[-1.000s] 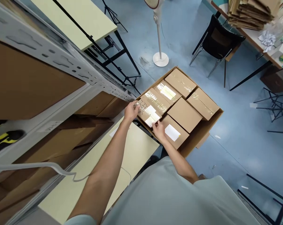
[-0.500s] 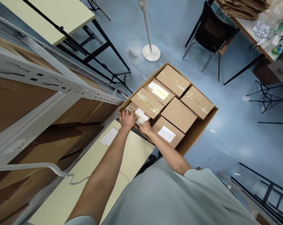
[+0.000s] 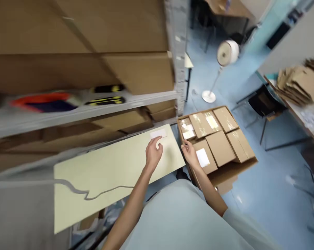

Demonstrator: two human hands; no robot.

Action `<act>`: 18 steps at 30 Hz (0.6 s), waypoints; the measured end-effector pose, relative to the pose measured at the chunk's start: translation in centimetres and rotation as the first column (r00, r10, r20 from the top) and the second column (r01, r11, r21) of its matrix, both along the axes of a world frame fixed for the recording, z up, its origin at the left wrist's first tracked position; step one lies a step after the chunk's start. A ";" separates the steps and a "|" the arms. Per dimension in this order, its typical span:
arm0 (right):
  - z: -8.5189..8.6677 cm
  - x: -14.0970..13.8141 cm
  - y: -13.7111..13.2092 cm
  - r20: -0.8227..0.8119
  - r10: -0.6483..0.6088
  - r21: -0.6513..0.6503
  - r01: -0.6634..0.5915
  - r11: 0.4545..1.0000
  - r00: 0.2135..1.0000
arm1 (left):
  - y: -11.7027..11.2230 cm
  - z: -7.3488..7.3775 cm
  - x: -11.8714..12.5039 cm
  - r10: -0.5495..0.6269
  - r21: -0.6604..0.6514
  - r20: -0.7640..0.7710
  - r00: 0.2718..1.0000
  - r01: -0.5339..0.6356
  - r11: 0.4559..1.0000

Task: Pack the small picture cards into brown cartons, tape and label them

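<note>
The picture is smeared by motion. My left hand (image 3: 154,152) hovers over the pale yellow table (image 3: 107,170) with its fingers loosely apart and nothing in them. It is just below a white label (image 3: 158,133) lying on the tabletop. My right hand (image 3: 190,153) rests with its fingers flat at the near left edge of a large open carton (image 3: 224,177). It touches a small brown box with a white label (image 3: 204,157). Behind that one, a taped small box (image 3: 187,129) sits in the carton's near left corner, among several other small boxes.
A grey metal rack (image 3: 94,111) stacked with cardboard boxes rises behind the table. A thin cable (image 3: 94,194) trails across the tabletop. A white standing fan (image 3: 226,52), a black chair (image 3: 263,102) and a table with flattened cardboard (image 3: 297,81) stand on the blue floor.
Both hands let go of the taped small box, which stays in the carton. My left hand drew back over the table. The view swung up and left toward the rack.
</note>
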State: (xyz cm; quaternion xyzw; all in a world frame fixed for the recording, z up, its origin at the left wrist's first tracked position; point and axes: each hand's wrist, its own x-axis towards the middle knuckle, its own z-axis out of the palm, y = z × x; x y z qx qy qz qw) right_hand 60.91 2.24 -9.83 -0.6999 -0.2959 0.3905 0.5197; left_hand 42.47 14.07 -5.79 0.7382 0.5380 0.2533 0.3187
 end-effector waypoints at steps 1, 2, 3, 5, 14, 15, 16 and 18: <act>0.9 -1.5 0.1 0.014 0.063 0.036 -0.063 0.997 0.998 | -1.2 1.0 -3.3 0.091 0.024 0.030 0.995 -0.092 0.995; 1.9 -3.3 0.2 0.031 0.133 0.065 -0.135 0.989 0.991 | -2.7 1.9 -6.8 0.187 0.049 0.059 0.981 -0.190 0.981; 2.9 -5.4 0.4 0.053 0.212 0.090 -0.216 0.972 0.976 | -4.3 2.8 -10.4 0.283 0.073 0.089 0.955 -0.289 0.955; 5.0 -10.3 0.4 0.105 0.381 0.132 -0.392 0.910 0.919 | -8.5 4.2 -17.7 0.465 0.112 0.154 0.872 -0.483 0.868; 10.0 -37.4 -5.4 0.237 0.866 0.201 -0.894 0.400 0.441 | -34.6 7.0 -40.3 0.880 0.178 0.379 0.286 -0.956 0.235; 10.0 -40.4 -6.5 0.240 0.892 0.196 -0.919 0.341 0.382 | -37.3 7.0 -41.7 0.892 0.172 0.390 0.228 -0.970 0.173; 10.0 -43.2 -7.7 0.239 0.916 0.192 -0.940 0.282 0.323 | -40.0 7.0 -42.9 0.904 0.158 0.395 0.167 -0.981 0.112; 10.1 -48.4 -10.3 0.227 0.951 0.190 -0.968 0.167 0.209 | -44.8 6.9 -45.0 0.920 0.123 0.390 0.044 -0.992 -0.004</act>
